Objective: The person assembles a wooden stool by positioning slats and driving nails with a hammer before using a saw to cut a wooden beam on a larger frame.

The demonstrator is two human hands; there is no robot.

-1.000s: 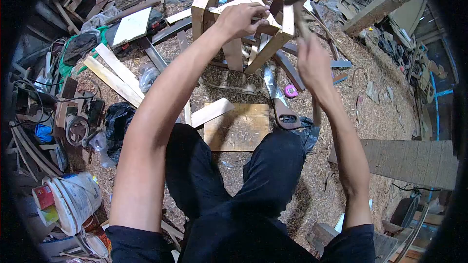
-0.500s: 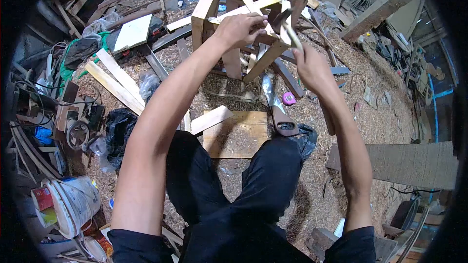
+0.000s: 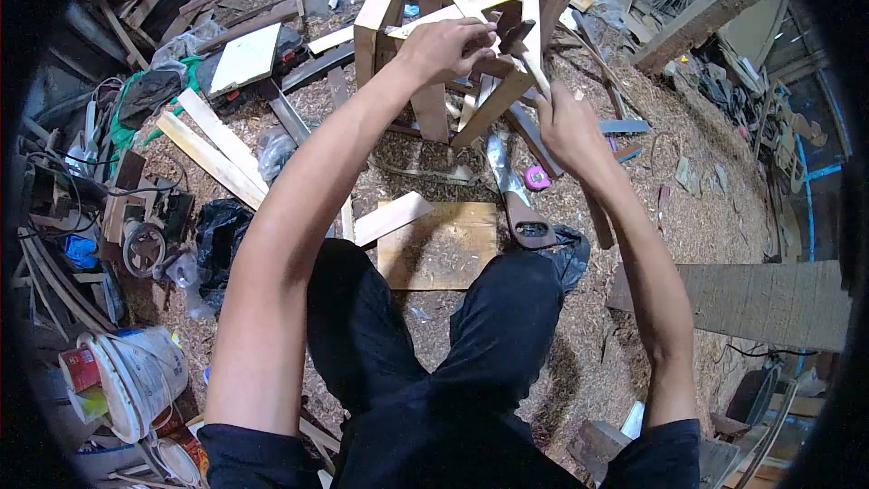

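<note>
Overall, head view: looking down past two bare forearms and dark-clad knees at a floor (image 3: 715, 217) covered in wood shavings.
Wooden frame (image 3: 367, 32): standing upright at top center, beyond the knees, with pale crosspieces meeting at its top.
Left hand (image 3: 444, 47): at the frame's near side, fingers curled; whether they pinch anything small, I cannot tell.
Right hand (image 3: 570, 127): closed around the handle of a hammer (image 3: 536, 71), whose dark head is over the frame's top right corner; contact is unclear.
Handsaw (image 3: 529, 225): lying below the frame, handle toward the right knee, beside a black plastic bag (image 3: 571, 260).
Tape measure (image 3: 536, 178): pink, just right of the saw blade.
Flat board (image 3: 437, 249): on the floor in front of the knees, a pale offcut (image 3: 394, 218) overlapping its upper left corner.
White bucket (image 3: 145, 380): at lower left.
</note>
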